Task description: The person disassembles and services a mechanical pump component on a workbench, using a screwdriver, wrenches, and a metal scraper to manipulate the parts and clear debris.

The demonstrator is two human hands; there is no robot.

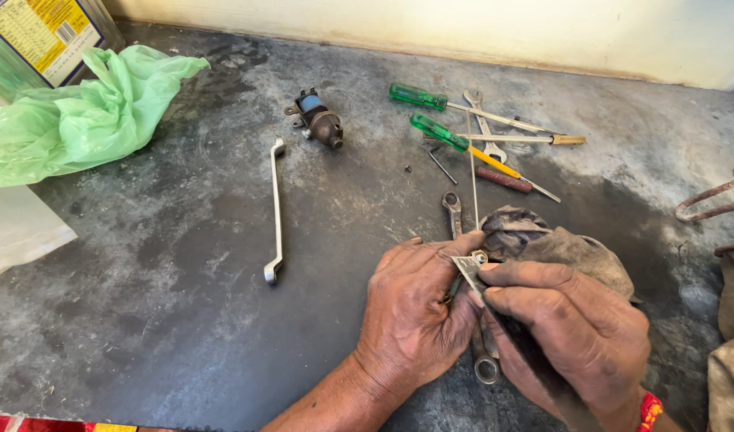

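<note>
Stained grey concrete (183,320) serves as the work surface, bounded by a pale wall at twelve o'clock. Near the five o'clock part of the view, a small metal part (478,258) is pinched at the fingertips of the left hand (411,320), which is closed narrowly around it. A flat dark blade (495,308), probably a file or hacksaw blade, is gripped in the closed right hand (579,332) and laid with its tip against that part. For the work to go well, the part is best held firm and low, and the blade kept flat with short, even strokes, it is judged.

A dirty brown rag (559,244) lies just behind the hands, touching the right one. Spanners (453,212) lie partly beneath the hands. At one o'clock from the hands, two green-handled screwdrivers (431,112) are seen beside a yellow-shafted screwdriver (495,164) and a thin rod (472,168). A long ring spanner (276,212) lies well apart at nine o'clock, with a rusty small motor-like component (319,122) beyond it. A crumpled green plastic bag (79,112) rests at ten o'clock beneath a yellow-labelled tin (39,36).
</note>
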